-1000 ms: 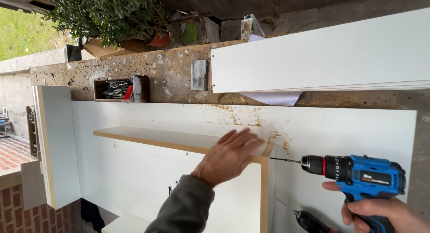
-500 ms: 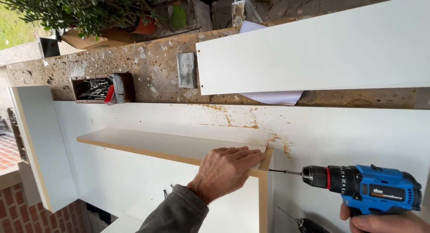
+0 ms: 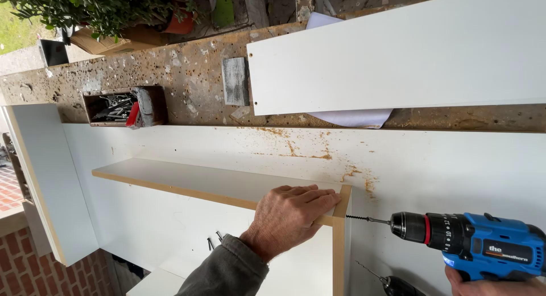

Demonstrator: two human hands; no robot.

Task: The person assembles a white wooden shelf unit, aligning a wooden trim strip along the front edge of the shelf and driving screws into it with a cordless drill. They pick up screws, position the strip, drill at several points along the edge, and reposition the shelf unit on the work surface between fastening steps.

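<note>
At the far left of the frame a white side panel stands fixed to the large white board, with a small box of screws above it on the speckled bench. Across the middle a white shelf board runs toward the centre, where it meets an upright panel at a corner. The left hand lies flat and spread over that corner, fingers pressing the joint together. Just right of it, the bit of the blue cordless drill points at the upright's edge, its tip apart from the wood. The right hand, lower right, grips the drill's handle (mostly cropped). Sawdust on the board suggests earlier drilling; this joint looks not yet fastened. A loose white panel lies upper right.
</note>
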